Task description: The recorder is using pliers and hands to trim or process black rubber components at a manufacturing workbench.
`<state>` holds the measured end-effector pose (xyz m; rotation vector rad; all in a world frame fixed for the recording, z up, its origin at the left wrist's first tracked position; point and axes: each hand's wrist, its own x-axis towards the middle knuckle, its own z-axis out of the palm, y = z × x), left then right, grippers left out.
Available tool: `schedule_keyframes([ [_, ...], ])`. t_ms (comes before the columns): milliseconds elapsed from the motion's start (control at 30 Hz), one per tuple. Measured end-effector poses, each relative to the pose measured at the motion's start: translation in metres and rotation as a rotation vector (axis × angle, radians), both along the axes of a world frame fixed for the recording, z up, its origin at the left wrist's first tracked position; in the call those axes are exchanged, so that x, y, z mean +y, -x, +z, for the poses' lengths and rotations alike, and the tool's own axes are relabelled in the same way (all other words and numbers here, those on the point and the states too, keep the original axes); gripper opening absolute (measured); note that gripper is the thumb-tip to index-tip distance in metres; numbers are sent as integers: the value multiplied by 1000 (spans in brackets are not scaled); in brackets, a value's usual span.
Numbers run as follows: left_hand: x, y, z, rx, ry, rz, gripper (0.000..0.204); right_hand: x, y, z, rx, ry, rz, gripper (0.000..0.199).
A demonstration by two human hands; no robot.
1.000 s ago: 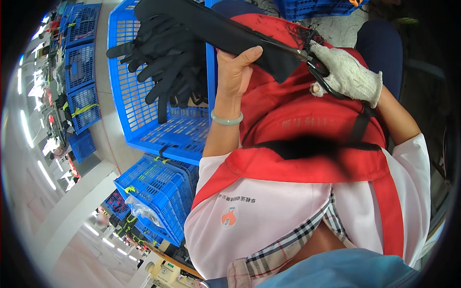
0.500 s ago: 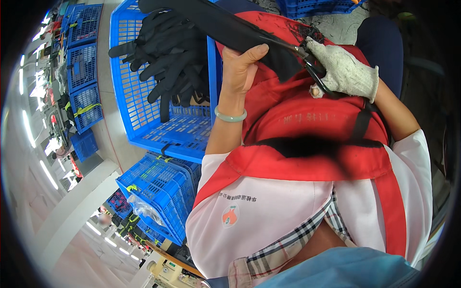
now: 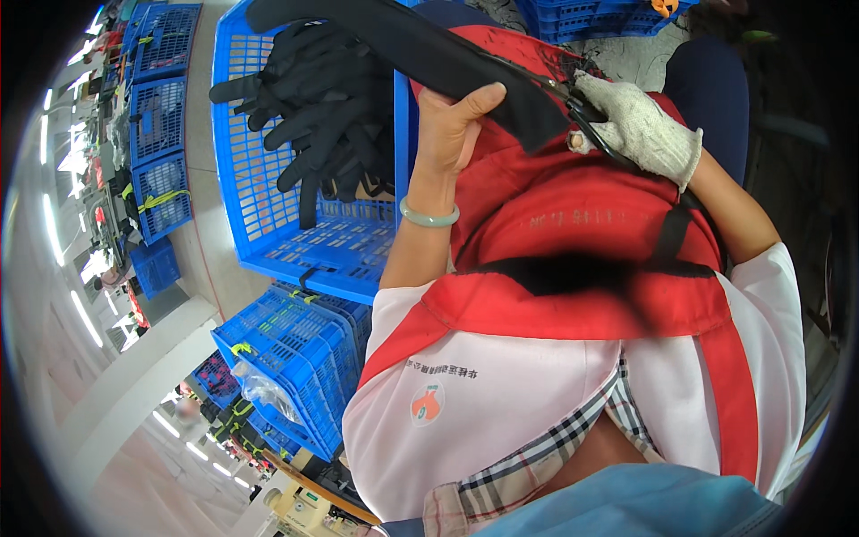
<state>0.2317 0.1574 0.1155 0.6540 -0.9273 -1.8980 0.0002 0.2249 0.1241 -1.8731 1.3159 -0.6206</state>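
My left hand (image 3: 455,125), bare and with a pale green bangle (image 3: 429,215) at the wrist, is closed on a long black fabric strip (image 3: 420,46). Its thumb lies on top of the cloth. The strip runs from the upper left, over the crate's edge, to a free end above my lap. In a white knit glove, my right hand (image 3: 640,127) grips a pair of dark-handled scissors (image 3: 580,109). The scissor blades lie along the strip's far edge. How far they are apart is hard to see.
A blue plastic crate (image 3: 313,274) at my left holds a heap of black fabric strips (image 3: 335,112). A red apron (image 3: 573,210) covers my lap, with dark thread scraps (image 3: 582,64) on its far part. Several more blue crates (image 3: 282,353) stand at the left and far side.
The bare fingertip of my right hand has moved upward, and the scissor handles look closer together. The fabric's free end has shifted slightly right. My left hand keeps its grip.
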Motion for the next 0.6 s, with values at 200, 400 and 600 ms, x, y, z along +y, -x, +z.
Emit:
schedule_keyframes([
  [200, -10, -1, -8, 80, -43, 154, 23, -2, -3, -2, 87, -40, -27, 52],
  [400, -7, 5, -5, 47, -22, 53, 26, -4, -10, 10, 91, 46, -19, 64],
  [600, -3, 8, -1, 71, -11, 59, 28, -7, -10, 10, 129, 19, -14, 76],
])
